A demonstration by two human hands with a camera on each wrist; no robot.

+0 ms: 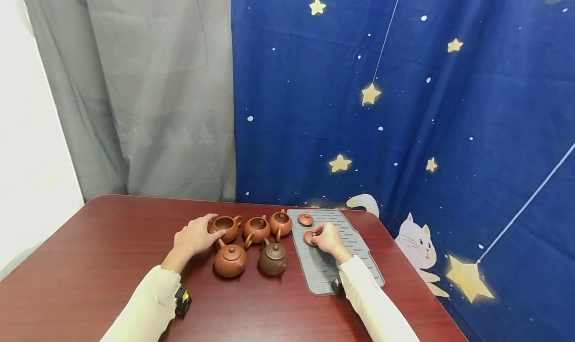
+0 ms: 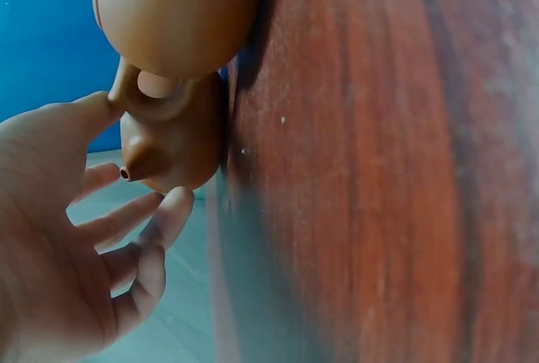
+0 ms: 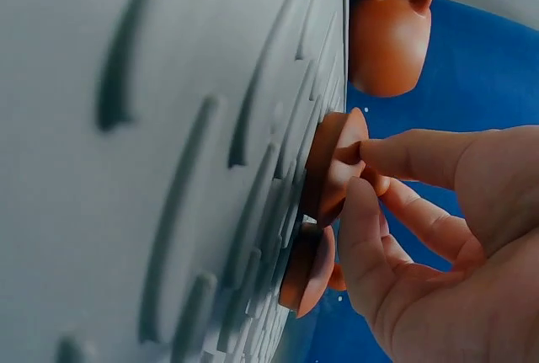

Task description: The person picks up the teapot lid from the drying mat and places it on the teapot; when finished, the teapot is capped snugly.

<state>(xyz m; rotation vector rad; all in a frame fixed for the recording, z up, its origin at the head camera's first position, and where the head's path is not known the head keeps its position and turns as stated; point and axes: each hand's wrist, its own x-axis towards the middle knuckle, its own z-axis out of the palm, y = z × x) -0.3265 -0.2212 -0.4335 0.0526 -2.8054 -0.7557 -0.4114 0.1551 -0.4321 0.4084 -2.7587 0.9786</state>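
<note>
In the head view, my left hand (image 1: 196,236) spans the left side of a lidless reddish-brown teapot (image 1: 216,232), thumb on the near side and fingers on the far side. The left wrist view shows its loosely bent fingers (image 2: 173,211) around the spout (image 2: 145,161); firm contact is unclear. My right hand (image 1: 329,238) pinches the knob of a teapot lid (image 1: 309,238), which is at the grey mat's surface. Another lid (image 1: 306,219) lies just behind it, also seen as the farther lid (image 3: 305,270) in the right wrist view.
Before the left hand stands a lidded reddish teapot (image 1: 230,263), with a dark brown lidded teapot (image 1: 272,262) to its right. Two more reddish teapots (image 1: 257,233) stand in the back row. The ridged grey mat (image 1: 321,277) covers the table's right side; curtains hang behind.
</note>
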